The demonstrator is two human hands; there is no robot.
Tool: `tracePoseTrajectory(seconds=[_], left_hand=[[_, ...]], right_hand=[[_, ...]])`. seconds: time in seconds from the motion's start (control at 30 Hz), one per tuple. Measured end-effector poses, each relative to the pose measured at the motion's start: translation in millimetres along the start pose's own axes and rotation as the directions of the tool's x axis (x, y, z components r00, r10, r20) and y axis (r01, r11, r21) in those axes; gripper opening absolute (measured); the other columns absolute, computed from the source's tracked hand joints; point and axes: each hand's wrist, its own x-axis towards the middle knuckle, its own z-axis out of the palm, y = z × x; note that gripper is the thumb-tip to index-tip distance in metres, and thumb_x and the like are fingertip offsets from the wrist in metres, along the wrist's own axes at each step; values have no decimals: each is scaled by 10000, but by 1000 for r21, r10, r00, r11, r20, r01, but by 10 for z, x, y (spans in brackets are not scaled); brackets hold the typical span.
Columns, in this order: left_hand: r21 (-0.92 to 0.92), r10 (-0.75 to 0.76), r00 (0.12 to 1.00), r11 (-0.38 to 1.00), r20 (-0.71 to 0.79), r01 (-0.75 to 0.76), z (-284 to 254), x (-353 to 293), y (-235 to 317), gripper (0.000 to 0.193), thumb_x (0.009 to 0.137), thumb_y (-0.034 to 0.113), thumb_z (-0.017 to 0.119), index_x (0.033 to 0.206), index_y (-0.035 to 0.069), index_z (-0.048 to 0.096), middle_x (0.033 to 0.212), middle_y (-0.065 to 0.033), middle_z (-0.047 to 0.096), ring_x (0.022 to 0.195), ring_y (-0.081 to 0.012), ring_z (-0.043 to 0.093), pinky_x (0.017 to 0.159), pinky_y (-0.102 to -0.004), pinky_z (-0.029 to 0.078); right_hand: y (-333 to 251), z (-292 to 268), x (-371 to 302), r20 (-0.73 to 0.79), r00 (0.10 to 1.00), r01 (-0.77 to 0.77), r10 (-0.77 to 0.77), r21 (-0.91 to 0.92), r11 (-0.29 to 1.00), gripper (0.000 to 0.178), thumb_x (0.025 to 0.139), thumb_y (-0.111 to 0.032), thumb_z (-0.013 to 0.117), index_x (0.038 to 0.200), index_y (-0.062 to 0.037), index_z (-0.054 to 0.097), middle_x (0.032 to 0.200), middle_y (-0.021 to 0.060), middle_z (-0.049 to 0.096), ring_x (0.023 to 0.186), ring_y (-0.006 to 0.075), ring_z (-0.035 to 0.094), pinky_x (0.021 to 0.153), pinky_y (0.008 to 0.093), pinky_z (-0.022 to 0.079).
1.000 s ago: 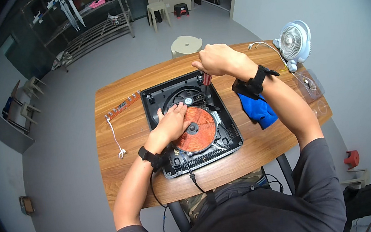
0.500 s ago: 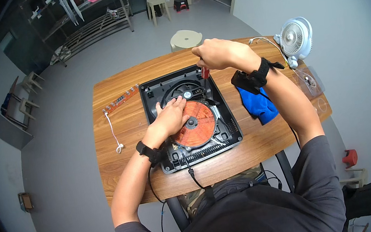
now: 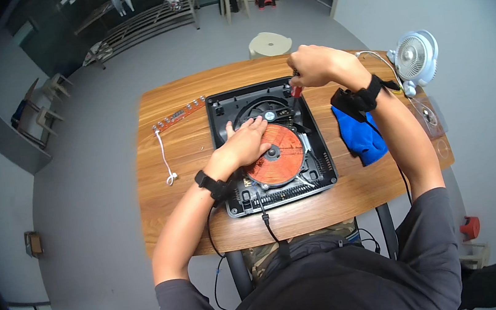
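Observation:
An opened induction cooker, its black housing [image 3: 216, 131] exposing the insides, lies on the wooden table in front of me. My left hand [image 3: 246, 144] rests with fingers stretched across the left edge of the copper-coloured coil [image 3: 285, 153] and the part just beyond it. Above the housing's far right corner, my right hand [image 3: 316, 66] is closed around a screwdriver [image 3: 296, 91] with a red handle. It stands roughly upright, its shaft pointing down into the housing; the tip is hard to make out. A black cooling fan [image 3: 255, 108] sits beyond the coil.
Left of the cooker lies a narrow orange circuit board [image 3: 179, 115] with a white cable [image 3: 165, 157]. To the right are a blue cloth [image 3: 359, 140], a clear plastic tray [image 3: 432, 119] and a light-blue desk fan [image 3: 415, 57]. A black cord [image 3: 266, 219] leaves the cooker's near edge.
The whole view has shifted, so the table and cooker appear farther right and slightly higher. Both hands keep about the same places on and above the cooker.

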Motion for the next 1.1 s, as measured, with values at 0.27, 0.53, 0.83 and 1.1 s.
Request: tracePoseTrajectory(seconds=[0.27,0.53,0.83,1.1], left_hand=[[30,15,1000,999,-27,-14,-82,-83,36,645,998,402,611,1520,58,452,1624,-152,391,1519,-298,339,1159,-745,144],[-73,-17,970,997,-243,-1,-387,-444,-441,446,942,327,701,1331,115,649,1197,-97,692,1207,-245,607,1012,-470,312],[-197,-247,928,961,-279,196,-227,-900,-1312,155,844,71,743,971,-17,737,897,-181,743,842,-314,734,784,-401,580],[-62,-324,916,946,-236,319,-13,-653,-1284,137,840,136,757,924,28,746,938,-208,738,929,-401,706,819,-471,568]], right_hand=[[-70,-89,-52,-47,999,-4,3,-20,1000,374,877,-328,709,883,44,742,845,270,714,833,428,705,795,487,569],[-76,14,-21,-67,997,-26,26,3,1000,345,867,-293,724,881,52,737,841,280,712,828,442,708,786,491,580],[-37,-18,-33,-36,997,-60,63,97,994,341,860,-275,716,884,65,731,856,290,712,842,447,709,803,486,580],[-15,34,-1,-59,997,-46,50,65,997,321,849,-260,724,875,59,729,845,289,707,845,445,708,802,488,580]])
